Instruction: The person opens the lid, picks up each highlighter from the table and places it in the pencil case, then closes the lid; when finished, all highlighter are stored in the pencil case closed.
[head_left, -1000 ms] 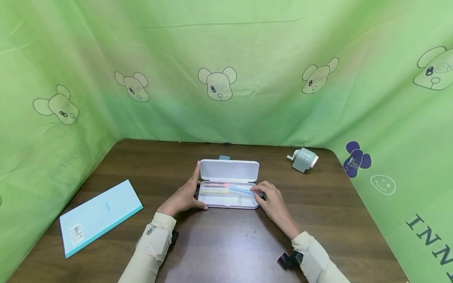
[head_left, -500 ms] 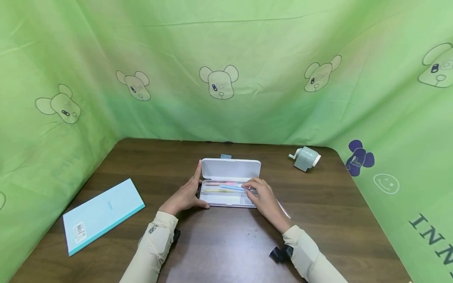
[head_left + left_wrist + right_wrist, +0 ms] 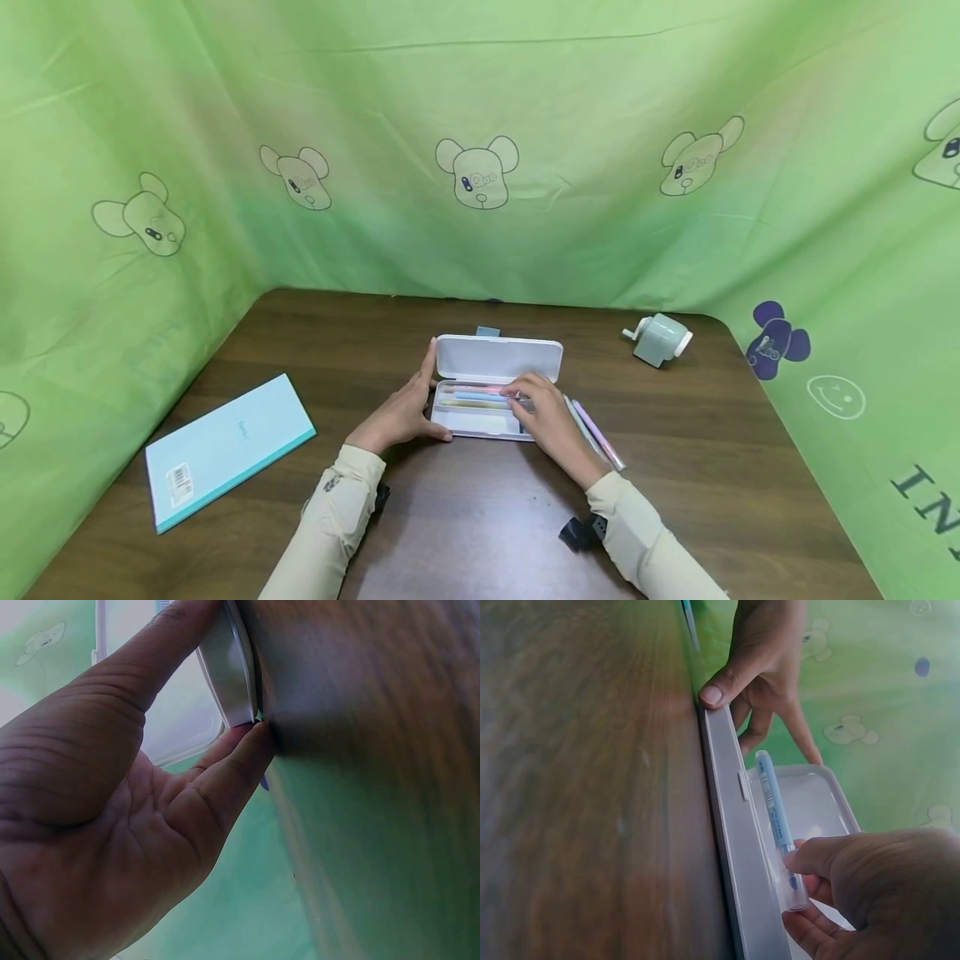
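Note:
A white pencil case [image 3: 480,433] lies on the table with its lid [image 3: 498,358] raised at the back. My left hand [image 3: 401,417] holds the case's left end, thumb at the front edge and fingers by the lid. In the right wrist view, my right hand [image 3: 877,885] pinches a light blue pen [image 3: 774,799] near its clear end, thumb on one side and fingers on the other. In the head view that pen overlaps the case's rear compartment, between a pink pen [image 3: 480,388] and a yellow pen [image 3: 472,404]. My right hand [image 3: 543,412] covers the case's right part.
Two slim pens, one of them a purple pen [image 3: 597,435], lie just right of the case. A grey-green pencil sharpener with a crank [image 3: 660,340] stands at the back right. A light blue notebook [image 3: 232,450] lies at the left. A small grey-blue block [image 3: 487,331] sits behind the lid.
My right hand has moved left over the case, bringing the blue pen in between the pink and yellow ones. The pens right of the case have come into sight. My left hand stays at the case.

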`<state>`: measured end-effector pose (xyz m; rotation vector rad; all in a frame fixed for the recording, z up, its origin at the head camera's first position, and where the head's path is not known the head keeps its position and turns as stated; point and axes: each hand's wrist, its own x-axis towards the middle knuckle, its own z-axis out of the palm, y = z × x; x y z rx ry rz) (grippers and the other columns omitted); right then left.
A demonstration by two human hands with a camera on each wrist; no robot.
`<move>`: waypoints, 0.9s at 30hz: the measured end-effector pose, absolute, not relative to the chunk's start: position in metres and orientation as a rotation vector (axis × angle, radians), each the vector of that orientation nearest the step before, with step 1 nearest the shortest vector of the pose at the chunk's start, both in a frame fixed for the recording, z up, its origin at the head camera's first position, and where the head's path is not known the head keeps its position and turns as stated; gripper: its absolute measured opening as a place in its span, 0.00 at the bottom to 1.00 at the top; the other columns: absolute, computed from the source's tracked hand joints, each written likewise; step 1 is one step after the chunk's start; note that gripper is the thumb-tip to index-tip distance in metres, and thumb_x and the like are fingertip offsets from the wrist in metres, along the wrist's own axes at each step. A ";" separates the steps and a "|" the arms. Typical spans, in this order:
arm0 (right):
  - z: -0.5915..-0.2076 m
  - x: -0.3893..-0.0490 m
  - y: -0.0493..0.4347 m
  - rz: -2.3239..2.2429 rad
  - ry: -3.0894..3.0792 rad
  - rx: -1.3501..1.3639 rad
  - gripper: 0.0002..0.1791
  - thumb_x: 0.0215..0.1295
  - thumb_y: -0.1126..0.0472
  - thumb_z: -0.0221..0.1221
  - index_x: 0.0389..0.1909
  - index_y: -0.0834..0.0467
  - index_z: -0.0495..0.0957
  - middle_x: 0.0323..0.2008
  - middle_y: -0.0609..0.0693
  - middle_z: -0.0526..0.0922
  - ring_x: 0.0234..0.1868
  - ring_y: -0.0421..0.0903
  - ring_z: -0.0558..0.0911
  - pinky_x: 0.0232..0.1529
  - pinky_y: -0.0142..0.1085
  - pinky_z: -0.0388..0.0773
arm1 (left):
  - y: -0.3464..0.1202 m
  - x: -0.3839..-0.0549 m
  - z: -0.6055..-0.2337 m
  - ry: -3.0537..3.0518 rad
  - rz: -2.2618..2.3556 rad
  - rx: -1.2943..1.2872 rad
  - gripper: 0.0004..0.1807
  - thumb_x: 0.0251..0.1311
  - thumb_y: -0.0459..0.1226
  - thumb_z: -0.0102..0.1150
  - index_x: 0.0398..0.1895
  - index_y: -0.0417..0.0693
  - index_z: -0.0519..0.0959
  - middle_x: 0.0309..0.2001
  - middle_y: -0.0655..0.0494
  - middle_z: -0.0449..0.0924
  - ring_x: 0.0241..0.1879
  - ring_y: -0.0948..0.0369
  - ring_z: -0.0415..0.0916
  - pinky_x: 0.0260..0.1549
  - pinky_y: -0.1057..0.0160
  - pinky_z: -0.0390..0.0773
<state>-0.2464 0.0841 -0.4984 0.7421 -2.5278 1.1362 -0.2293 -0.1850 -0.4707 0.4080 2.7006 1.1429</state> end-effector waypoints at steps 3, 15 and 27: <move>-0.499 -0.247 0.081 1.137 -2.534 0.749 0.09 0.67 0.74 0.70 0.43 0.60 0.91 0.44 0.50 0.88 0.51 0.53 0.84 0.56 0.52 0.81 | -0.184 -0.229 -0.470 2.700 1.145 0.404 0.85 0.51 0.36 0.88 0.88 0.56 0.20 0.77 0.33 0.66 0.73 0.44 0.69 0.71 0.37 0.69; -0.493 -0.250 0.070 1.093 -2.575 0.749 0.08 0.67 0.72 0.71 0.44 0.60 0.92 0.44 0.53 0.89 0.51 0.57 0.84 0.55 0.54 0.80 | -0.183 -0.229 -0.469 2.691 1.149 0.399 0.84 0.52 0.35 0.88 0.89 0.54 0.21 0.83 0.34 0.56 0.74 0.44 0.69 0.70 0.37 0.69; -0.495 -0.246 0.088 1.133 -2.487 0.745 0.14 0.64 0.69 0.75 0.51 0.63 0.90 0.48 0.55 0.88 0.51 0.55 0.88 0.57 0.52 0.83 | -0.185 -0.230 -0.468 2.691 1.141 0.407 0.85 0.52 0.36 0.88 0.88 0.58 0.19 0.80 0.33 0.63 0.74 0.44 0.69 0.71 0.37 0.69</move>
